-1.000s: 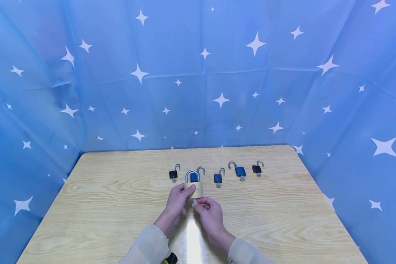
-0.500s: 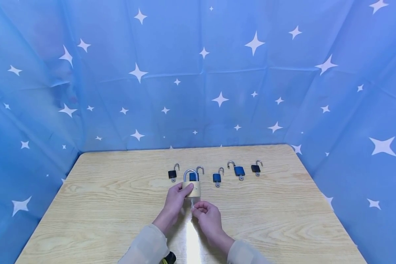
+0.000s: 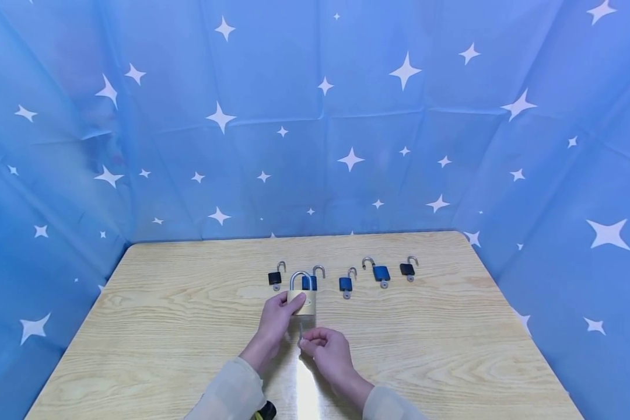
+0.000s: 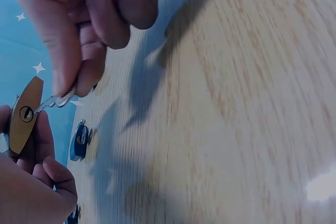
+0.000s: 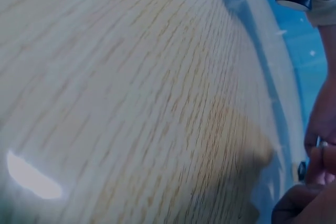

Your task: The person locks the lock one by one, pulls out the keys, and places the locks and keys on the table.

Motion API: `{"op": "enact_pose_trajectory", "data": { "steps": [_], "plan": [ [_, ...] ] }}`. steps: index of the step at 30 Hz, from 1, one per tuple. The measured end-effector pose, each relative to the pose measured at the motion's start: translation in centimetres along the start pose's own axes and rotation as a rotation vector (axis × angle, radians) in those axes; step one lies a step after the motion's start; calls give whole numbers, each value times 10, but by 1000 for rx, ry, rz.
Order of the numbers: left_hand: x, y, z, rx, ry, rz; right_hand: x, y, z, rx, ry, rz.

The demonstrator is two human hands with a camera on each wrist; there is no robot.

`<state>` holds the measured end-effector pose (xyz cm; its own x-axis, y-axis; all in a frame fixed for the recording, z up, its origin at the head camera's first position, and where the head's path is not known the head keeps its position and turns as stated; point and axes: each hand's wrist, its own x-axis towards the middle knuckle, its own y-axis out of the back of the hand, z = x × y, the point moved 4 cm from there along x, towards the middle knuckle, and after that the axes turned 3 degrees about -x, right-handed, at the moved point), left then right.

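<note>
Fingers of the left hand (image 3: 275, 319) curled round a brass padlock (image 3: 307, 308) held above the surface (image 3: 425, 350), key (image 4: 64, 98) just below and apart, pinched by the right hand (image 3: 329, 351): slack pinch could drop the key, padlock tilting could make the tip scrape.

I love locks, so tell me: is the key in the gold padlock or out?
Out. In the head view, the right hand holds the key below the gold padlock, with a gap between.
</note>
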<state>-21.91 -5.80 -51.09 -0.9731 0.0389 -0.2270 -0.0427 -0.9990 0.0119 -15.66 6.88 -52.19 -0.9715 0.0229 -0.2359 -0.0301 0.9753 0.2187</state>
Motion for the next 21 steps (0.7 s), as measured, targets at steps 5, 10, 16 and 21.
{"op": "enact_pose_trajectory", "data": {
  "steps": [5, 10, 16, 21],
  "plan": [
    [-2, 6, 1, 20, 1, 9, -3, -3, 2, -40, 21, -83],
    [-2, 16, -2, 45, -3, 23, -4, -6, 0, -74, 52, -155],
    [-3, 32, -7, 96, 18, 63, -6, -12, -5, -74, 82, -206],
    [-11, 44, -4, 170, 19, 109, -8, -21, -10, -88, 80, -204]
  ]
}}
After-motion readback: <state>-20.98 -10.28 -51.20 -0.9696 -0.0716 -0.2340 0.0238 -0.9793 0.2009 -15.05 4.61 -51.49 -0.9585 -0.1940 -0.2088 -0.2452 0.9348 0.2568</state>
